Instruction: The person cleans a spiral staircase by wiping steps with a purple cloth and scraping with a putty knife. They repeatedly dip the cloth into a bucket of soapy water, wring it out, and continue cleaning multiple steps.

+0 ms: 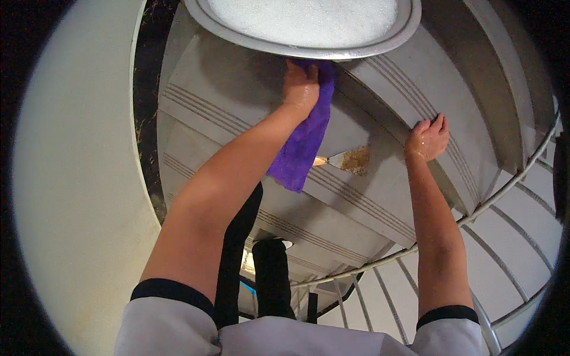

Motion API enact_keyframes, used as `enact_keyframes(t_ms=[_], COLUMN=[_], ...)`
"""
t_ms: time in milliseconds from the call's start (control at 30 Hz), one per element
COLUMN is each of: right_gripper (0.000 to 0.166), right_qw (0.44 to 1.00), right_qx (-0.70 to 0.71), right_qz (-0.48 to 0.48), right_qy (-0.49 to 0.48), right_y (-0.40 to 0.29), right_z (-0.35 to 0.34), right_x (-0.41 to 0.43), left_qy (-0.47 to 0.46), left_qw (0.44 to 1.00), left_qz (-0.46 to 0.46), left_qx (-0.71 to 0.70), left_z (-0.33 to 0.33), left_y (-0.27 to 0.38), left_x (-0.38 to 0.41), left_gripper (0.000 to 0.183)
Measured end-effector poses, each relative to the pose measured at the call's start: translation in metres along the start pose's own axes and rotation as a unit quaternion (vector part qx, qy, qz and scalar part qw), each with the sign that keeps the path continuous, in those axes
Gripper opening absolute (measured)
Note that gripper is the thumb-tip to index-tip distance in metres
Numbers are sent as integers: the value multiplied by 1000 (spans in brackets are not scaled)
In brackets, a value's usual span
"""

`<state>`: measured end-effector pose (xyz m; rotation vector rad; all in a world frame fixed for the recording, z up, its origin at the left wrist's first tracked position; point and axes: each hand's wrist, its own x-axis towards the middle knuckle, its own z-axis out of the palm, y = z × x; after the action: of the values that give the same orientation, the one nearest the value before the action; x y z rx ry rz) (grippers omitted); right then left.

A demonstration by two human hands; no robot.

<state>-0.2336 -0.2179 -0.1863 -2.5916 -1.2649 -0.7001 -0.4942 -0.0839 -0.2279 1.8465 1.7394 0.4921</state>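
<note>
My left hand (302, 89) grips a purple cloth (307, 138) just below the rim of a metal basin (285, 44). The cloth hangs down over the tread of a curved stair, and its upper end is partly hidden by the hand and the basin. White foam (307, 22) fills the visible part of the basin. A scraper with a wooden handle and a rust-stained blade (354, 160) lies on the tread, its handle partly behind the cloth. My right hand (428, 138), wet and holding nothing, rests at the grooved edge of the higher step (449, 89).
Grey stair treads with grooved strips (356, 191) fan downward towards my legs (271, 276). A metal railing with bars (387, 298) curves along the right. On the left stands a pale wall (84, 155) with a dark marbled skirting (149, 89).
</note>
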Motion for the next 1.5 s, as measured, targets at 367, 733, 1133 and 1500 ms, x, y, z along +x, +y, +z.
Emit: enact_keyframes(t_ms=[367,733,1133,1500], right_gripper=[46,46,46,50], right_qw=[999,999,997,997], right_qx=[-6,-8,-51,-12], right_qz=[-31,-45,-61,-75], right_qy=[6,2,-6,-17], right_y=[-12,10,17,15], right_z=[2,11,7,7], right_x=[1,-2,-2,1], left_qy=[221,9,314,13], left_qw=[907,983,891,990], left_qz=[-56,11,-183,-31], left_qx=[-353,-183,-270,139], left_z=[-63,4,-79,-54], left_y=[-159,22,-90,-73], left_x=[120,-36,106,56], left_gripper=[38,44,33,26])
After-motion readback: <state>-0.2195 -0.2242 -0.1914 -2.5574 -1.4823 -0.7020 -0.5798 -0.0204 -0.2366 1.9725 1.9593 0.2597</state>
